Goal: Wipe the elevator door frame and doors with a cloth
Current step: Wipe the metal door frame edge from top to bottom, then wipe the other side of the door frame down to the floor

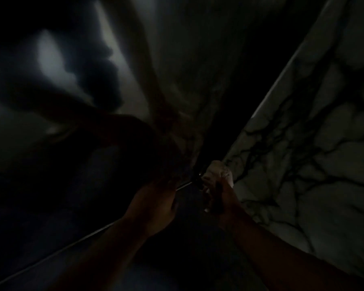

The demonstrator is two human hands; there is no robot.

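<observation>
very dim frame, details limited. the right hand is closing around a pale bunched cloth, fingers curled tight over the lower part of it; the wad is sticking out above the knuckles and pressing into the dark corner where the door frame is meeting the veined marble wall. the left hand is sitting just beside it, to the left, against a thin bright metal edge; its fingers are looking partly curled, but whether it is gripping anything i cannot tell in this light.

judgement on the step: the hand is working the cloth into a frame corner. to do it well, the cloth should be kept bunched so a firm point is leading into the seam, pressure is going through the fingertips rather than the palm, and the stroke is running along the edge line in one direction, not scrubbing across it. the left hand is probably best used as a brace only.

cloth relative to grip: most of it is lying above and ahead of the fingers, touching the corner; a small pale tail is showing below the fist.
</observation>
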